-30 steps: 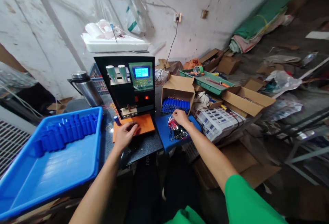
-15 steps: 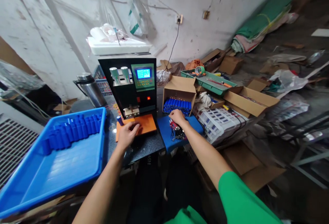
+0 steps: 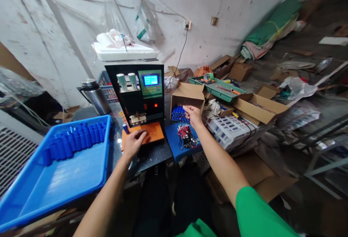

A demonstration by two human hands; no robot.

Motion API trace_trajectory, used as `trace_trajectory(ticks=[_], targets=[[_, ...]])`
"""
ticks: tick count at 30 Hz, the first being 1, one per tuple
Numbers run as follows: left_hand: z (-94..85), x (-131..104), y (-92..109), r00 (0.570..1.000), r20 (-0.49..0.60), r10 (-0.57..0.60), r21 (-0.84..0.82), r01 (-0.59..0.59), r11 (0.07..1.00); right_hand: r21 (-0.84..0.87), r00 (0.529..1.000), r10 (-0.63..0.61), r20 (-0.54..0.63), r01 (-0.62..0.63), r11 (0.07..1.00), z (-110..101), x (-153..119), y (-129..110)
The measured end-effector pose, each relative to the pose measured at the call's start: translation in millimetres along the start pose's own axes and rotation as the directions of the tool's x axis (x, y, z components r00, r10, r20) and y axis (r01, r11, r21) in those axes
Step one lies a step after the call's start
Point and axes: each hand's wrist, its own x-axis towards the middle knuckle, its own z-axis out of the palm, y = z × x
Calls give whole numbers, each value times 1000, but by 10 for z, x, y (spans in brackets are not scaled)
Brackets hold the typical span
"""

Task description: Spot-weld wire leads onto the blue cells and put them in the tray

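My left hand (image 3: 133, 142) lies on the orange plate (image 3: 156, 134) at the foot of a black machine (image 3: 152, 103) with a lit screen. Its fingers stretch rightward and nothing shows in them. Just behind it, near the plate's left end, a blue cylindrical battery cell (image 3: 125, 128) stands upright. In front of an open cardboard box (image 3: 187, 91), my right hand (image 3: 193, 115) has thumb and forefinger pinched together; what they hold, if anything, I cannot make out. Blue cells (image 3: 178, 113) lie stacked in that box. A pile of red and black wire leads (image 3: 187, 136) lies below the right hand.
A large blue tray (image 3: 81, 179) of upright blue cells stands at left. Behind it is a steel jug (image 3: 95, 97). To the right are a white plastic basket (image 3: 227, 132), a green tray (image 3: 217, 90) with tools and tape, and an open carton (image 3: 272, 115). A foam tray (image 3: 125, 54) tops the machine.
My right hand has moved from above the wire leads up and slightly right to the box of cells, uncovering the leads. My left hand stays on the orange plate. The view has shifted slightly.
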Motion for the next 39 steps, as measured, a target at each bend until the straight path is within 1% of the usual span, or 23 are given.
trace_trajectory(ticks=[3,7,9,11,14,16,18,21,23,25,28,29,30,32,34,35,37,39], targets=[[59,-127,190,1000,-14,-14,-52,13,999,100,996,44,79,-52,994,229,-233,-42],[229,-349,488,999,20,-47,-135,49,990,193,973,124,196,-162,968,560,-581,54],[302,-422,568,997,24,-68,-187,71,980,215,960,148,237,-200,956,704,-728,138],[332,-466,585,997,16,-77,-222,79,972,221,951,167,260,-227,948,818,-842,222],[292,-506,531,995,-23,-95,-238,87,967,206,942,195,274,-256,945,916,-953,326],[227,-523,478,992,-48,-115,-237,101,966,154,935,199,295,-252,955,935,-1004,375],[151,-533,433,989,-63,-131,-228,113,967,52,920,179,347,-210,976,936,-1047,413],[51,-537,394,988,-69,-137,-199,121,973,-91,882,120,456,-88,992,944,-1109,473],[10,-542,380,988,-68,-138,-187,124,975,-116,864,88,496,-34,993,969,-1145,527],[-5,-559,366,987,-71,-142,-193,126,973,-115,861,79,503,-24,993,1003,-1176,590],[-12,-596,324,987,-67,-148,-186,134,973,-133,866,96,491,-35,990,1039,-1199,685],[-22,-601,300,986,-85,-147,-168,131,977,-142,871,101,481,-37,989,1040,-1198,714],[-41,-595,269,983,-121,-141,-145,123,982,-148,878,105,466,-40,988,1036,-1190,740],[-108,-538,189,961,-249,-120,-85,102,991,-154,900,112,421,-51,987,1016,-1155,790],[-203,-414,93,918,-384,-101,-12,104,994,-156,921,122,369,-68,985,994,-1098,839],[-250,-333,44,900,-424,-97,25,119,993,-155,929,128,347,-78,985,986,-1065,863],[-320,-165,-41,892,-442,-100,86,153,985,-144,939,148,312,-108,984,983,-1003,908],[-329,-33,-93,916,-388,-106,107,158,982,-123,941,179,288,-149,981,990,-956,942]])
